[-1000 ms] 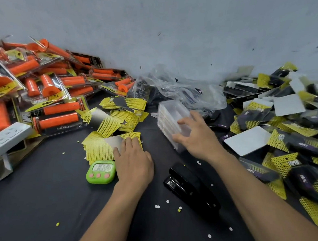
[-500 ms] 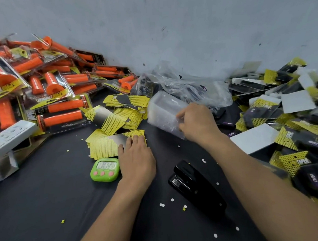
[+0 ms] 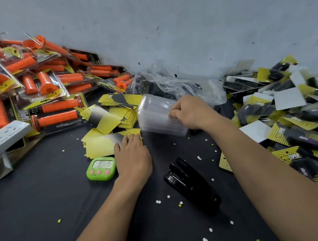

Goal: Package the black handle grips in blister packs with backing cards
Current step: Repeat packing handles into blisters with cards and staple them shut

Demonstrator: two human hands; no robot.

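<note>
My right hand (image 3: 190,112) grips the near end of a stack of clear blister shells (image 3: 156,115), which is tilted and lifted off the black table (image 3: 38,213). My left hand (image 3: 132,158) lies flat, its fingertips on the nearest pile of yellow backing cards (image 3: 101,145). More yellow cards (image 3: 119,106) are heaped behind. A clear plastic bag of black handle grips (image 3: 170,85) sits against the wall, just behind the shells.
A black stapler (image 3: 191,184) lies between my forearms. A green timer (image 3: 100,168) sits left of my left hand. Packed orange grips (image 3: 44,87) pile up at the left, with a white power strip (image 3: 5,136). Packed black grips (image 3: 290,122) cover the right side.
My right hand has closed on the stack of clear shells, tipped it and drawn it up toward the left. My left hand stays on the cards.
</note>
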